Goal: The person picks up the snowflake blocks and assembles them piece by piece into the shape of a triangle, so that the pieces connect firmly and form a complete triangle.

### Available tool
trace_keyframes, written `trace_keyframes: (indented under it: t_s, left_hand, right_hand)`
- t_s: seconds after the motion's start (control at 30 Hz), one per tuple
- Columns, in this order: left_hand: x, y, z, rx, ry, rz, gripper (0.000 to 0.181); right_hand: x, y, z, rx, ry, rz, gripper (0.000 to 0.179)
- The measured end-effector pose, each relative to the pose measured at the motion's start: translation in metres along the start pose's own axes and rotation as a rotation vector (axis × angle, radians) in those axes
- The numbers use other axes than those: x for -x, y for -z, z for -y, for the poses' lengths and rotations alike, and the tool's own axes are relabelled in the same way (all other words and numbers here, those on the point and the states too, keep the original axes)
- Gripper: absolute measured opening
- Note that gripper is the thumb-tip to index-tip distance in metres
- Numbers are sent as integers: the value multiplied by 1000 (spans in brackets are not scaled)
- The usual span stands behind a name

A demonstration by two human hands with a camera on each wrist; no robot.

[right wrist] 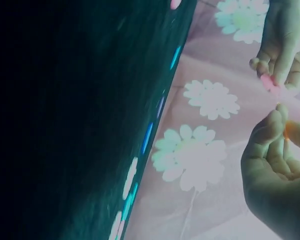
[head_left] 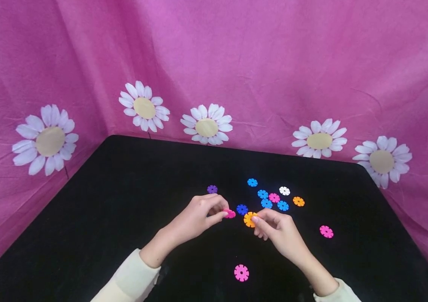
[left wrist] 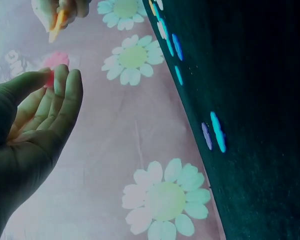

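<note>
Between the thumb and fingertips of my left hand [head_left: 198, 217] I pinch a pink notched plastic disc [head_left: 230, 214], tilted nearly flat in the head view. My right hand [head_left: 280, 233] pinches an orange notched disc [head_left: 249, 219] by its right edge, its face turned to the head camera. A small gap separates the two discs. From the left wrist, the pink disc [left wrist: 58, 59] sticks up past the fingertips, and the orange disc [left wrist: 56, 29] appears edge-on. The right wrist view shows the pink disc [right wrist: 268, 84] above my right fingertips, with the orange disc [right wrist: 289, 130] mostly hidden by fingers.
On the black table [head_left: 142, 180] beyond my hands lie a dark blue disc [head_left: 242, 209], a purple disc [head_left: 212, 189], a white disc [head_left: 284, 191] and several others. One pink disc [head_left: 241, 273] lies nearer me, another pink disc [head_left: 326, 231] farther right. A pink flowered cloth [head_left: 236, 63] hangs behind.
</note>
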State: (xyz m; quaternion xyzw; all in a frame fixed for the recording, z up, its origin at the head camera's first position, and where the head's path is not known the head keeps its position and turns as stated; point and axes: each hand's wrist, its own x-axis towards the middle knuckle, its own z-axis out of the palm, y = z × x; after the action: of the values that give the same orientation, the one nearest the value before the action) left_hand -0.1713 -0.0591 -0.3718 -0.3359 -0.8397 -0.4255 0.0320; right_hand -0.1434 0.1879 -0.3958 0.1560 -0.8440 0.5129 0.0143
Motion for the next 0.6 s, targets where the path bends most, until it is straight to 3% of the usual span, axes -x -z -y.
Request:
trace_keyframes:
  t_s: [0.3, 0.6]
  left_hand:
    - [2, -6, -6, -38, -28, -9, 13]
    - [3, -10, -7, -29, -32, -9, 12]
  right_hand:
    - [3, -3, 8, -260, -205, 35, 34]
    - [3, -13, 10, -314, -275, 27, 36]
